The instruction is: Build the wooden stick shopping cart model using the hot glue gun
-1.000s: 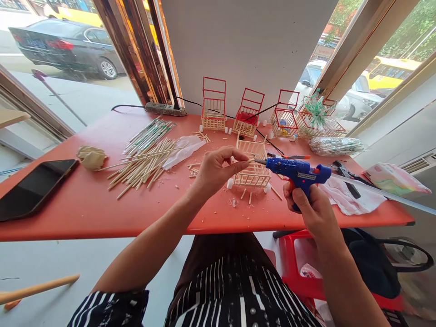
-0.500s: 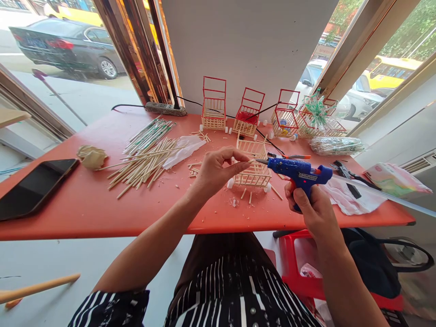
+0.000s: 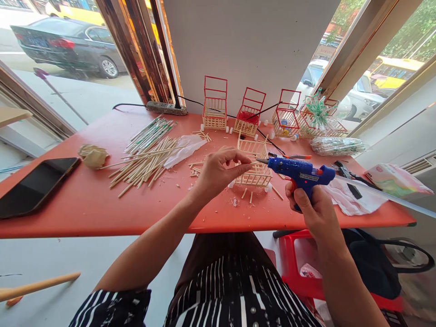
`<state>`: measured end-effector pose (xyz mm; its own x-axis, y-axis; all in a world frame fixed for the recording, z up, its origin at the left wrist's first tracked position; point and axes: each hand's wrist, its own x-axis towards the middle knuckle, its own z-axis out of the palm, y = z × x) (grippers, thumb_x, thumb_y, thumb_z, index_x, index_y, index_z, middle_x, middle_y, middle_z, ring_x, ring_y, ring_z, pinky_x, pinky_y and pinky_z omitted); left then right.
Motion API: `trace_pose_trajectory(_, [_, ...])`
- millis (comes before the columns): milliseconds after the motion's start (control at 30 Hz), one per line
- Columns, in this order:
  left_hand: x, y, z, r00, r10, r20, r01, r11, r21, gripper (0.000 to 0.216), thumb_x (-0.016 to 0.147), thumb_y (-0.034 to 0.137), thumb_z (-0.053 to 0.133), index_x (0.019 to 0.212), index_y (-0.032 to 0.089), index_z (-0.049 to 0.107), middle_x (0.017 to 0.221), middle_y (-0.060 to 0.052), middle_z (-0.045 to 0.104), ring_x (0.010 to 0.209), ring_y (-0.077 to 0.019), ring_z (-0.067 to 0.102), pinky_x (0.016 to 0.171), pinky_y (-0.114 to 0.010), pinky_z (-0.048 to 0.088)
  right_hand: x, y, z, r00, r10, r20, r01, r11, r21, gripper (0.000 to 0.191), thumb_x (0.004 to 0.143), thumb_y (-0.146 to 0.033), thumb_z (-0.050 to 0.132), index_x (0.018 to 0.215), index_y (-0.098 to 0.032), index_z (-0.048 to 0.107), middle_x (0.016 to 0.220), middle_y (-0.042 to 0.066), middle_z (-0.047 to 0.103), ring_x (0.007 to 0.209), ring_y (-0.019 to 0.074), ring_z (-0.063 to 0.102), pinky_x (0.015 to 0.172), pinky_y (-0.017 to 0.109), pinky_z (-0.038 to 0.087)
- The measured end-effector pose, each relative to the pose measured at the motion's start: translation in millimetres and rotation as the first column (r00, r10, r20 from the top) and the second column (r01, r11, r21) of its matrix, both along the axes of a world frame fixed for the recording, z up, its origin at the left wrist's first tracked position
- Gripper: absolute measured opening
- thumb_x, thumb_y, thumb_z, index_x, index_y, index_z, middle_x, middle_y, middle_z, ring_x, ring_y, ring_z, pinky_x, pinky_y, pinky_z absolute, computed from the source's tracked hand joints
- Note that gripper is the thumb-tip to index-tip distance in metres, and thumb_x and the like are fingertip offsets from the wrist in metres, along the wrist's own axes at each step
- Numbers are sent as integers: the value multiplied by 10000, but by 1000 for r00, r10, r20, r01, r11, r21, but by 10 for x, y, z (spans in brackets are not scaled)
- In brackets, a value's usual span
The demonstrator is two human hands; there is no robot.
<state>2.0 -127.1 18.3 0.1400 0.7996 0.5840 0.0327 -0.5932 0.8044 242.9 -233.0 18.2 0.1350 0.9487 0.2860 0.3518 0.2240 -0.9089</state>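
My left hand [image 3: 218, 172] pinches a short wooden stick [image 3: 251, 161] between thumb and fingers, its tip at the nozzle of a blue glue gun [image 3: 299, 173]. My right hand [image 3: 311, 209] grips the gun's handle with a finger on the trigger. Just behind both stands a small cart made of pale sticks [image 3: 254, 168] with white wheels, on the orange table [image 3: 102, 204].
Three red-framed stick carts [image 3: 215, 109] line the back wall beside a green-decorated basket [image 3: 318, 119]. A heap of loose sticks [image 3: 145, 159], a crumpled paper ball [image 3: 92, 156], a phone [image 3: 34, 186], white tissue [image 3: 344, 193], and a red stool [image 3: 299, 268] lie around.
The glue gun nozzle and my left hand's stick have stayed together; both hands shifted only slightly, the gun tilting a little lower.
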Motion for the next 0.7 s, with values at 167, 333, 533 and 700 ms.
trace_pose_trajectory(167, [-3,-3,32,979,-120,165,130,990,-53,128,762,322,926,763,239,828,834,-34,760,816,-169,645,752,-304,494,36,49,-30,998,-40,50,39,999,16,477,983,-659,675,1029,-188,736,825,50,691,646,142,532,579,288,431])
trace_pose_trajectory(333, [-23,64,39,864,-173,473,292,937,-190,382,607,468,1038,756,216,793,788,-1,709,716,-108,619,660,-236,507,60,59,-53,994,31,108,-31,1000,-1,499,978,-685,655,979,-194,746,792,37,654,640,143,522,587,289,451])
trace_pose_trajectory(533, [-35,136,29,769,-143,623,411,857,-310,416,592,388,1061,761,185,740,767,26,710,635,-69,641,650,-207,575,-53,23,-67,998,55,0,-55,998,-12,481,979,-676,667,936,-199,705,785,18,621,655,133,511,605,280,435])
trace_pose_trajectory(700, [-44,150,133,669,-30,743,476,784,-397,259,781,166,960,714,167,710,685,47,697,621,-51,680,645,-149,605,-100,32,-134,996,67,-62,-67,998,3,465,991,-662,660,921,-202,666,777,9,591,649,126,468,591,281,395])
